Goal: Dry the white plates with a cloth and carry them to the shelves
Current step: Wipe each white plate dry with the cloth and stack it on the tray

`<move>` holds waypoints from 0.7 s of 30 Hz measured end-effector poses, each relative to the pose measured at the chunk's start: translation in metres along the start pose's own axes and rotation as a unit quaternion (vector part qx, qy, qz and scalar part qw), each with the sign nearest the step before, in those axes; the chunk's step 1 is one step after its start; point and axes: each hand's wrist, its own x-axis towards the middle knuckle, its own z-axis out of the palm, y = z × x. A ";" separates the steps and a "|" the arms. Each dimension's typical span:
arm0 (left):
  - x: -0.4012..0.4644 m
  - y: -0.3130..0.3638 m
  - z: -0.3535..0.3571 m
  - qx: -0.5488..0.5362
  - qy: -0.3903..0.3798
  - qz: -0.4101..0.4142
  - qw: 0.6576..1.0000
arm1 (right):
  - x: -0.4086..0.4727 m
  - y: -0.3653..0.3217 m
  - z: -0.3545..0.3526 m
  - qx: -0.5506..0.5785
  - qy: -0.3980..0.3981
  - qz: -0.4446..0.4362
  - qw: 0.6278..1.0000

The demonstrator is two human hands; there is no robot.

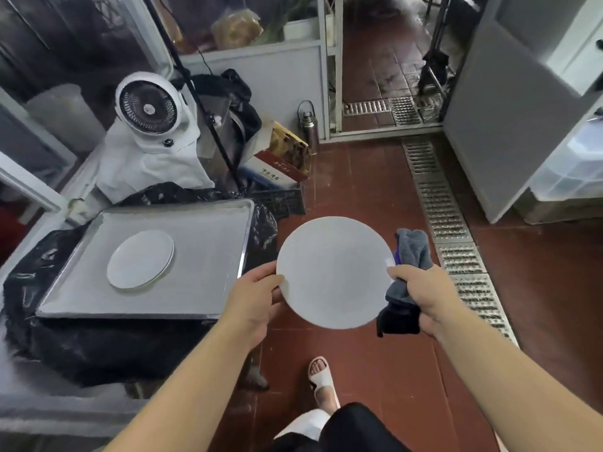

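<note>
- White plate (334,272) is up in the air over the red tile floor (375,190), left hand (257,293) pinching its left rim.
- Right hand (421,295) has its grip wrapped round the grey cloth (408,272) at the right rim.
- Glazed, stiff, probably slick if wet and breakable, so I'd hold by the rims.
- More plates (140,259) wait on the metal tray (195,298).

- The floor (375,177) is laid with red-brown tiles that look wet in places.
- A metal drain grate (447,216) runs along the floor on the right.
- A white fan (148,107) stands at the left, beside black plastic bags (98,347).
- A grey cabinet door (502,125) stands at the right.
- Boxes (280,161) sit against a pale partition wall (277,83).
</note>
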 end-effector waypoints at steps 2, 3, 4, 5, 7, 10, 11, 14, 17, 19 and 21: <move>0.025 0.012 0.007 -0.003 -0.016 -0.001 1.000 | 0.019 -0.014 0.008 -0.004 0.019 -0.005 1.000; 0.038 0.019 0.010 -0.004 -0.024 -0.001 1.000 | 0.028 -0.021 0.012 -0.006 0.027 -0.006 1.000; 0.051 0.026 0.012 -0.006 -0.032 0.000 0.999 | 0.037 -0.029 0.017 -0.008 0.035 -0.006 0.999; 0.063 0.034 0.014 -0.009 -0.040 0.001 0.999 | 0.045 -0.037 0.023 -0.010 0.040 -0.006 0.999; 0.088 0.049 0.015 -0.018 -0.054 0.003 0.998 | 0.061 -0.053 0.035 -0.011 0.044 -0.005 0.999; 0.124 0.072 0.014 -0.016 -0.068 0.005 0.998 | 0.085 -0.070 0.056 -0.007 0.058 -0.006 0.998; 0.136 0.078 0.014 -0.013 -0.073 0.006 0.997 | 0.092 -0.074 0.063 -0.005 0.061 -0.006 0.998; 0.165 0.094 0.010 -0.004 -0.075 0.003 0.997 | 0.112 -0.085 0.084 -0.006 0.060 -0.002 0.998; 0.188 0.105 0.001 -0.011 -0.070 -0.005 0.997 | 0.133 -0.097 0.106 -0.021 0.049 -0.003 0.999; 0.202 0.112 -0.007 -0.031 -0.054 -0.009 0.998 | 0.150 -0.106 0.124 -0.033 0.035 -0.003 0.999; 0.217 0.119 -0.016 -0.055 -0.025 -0.015 0.998 | 0.169 -0.115 0.146 -0.052 0.011 -0.002 0.999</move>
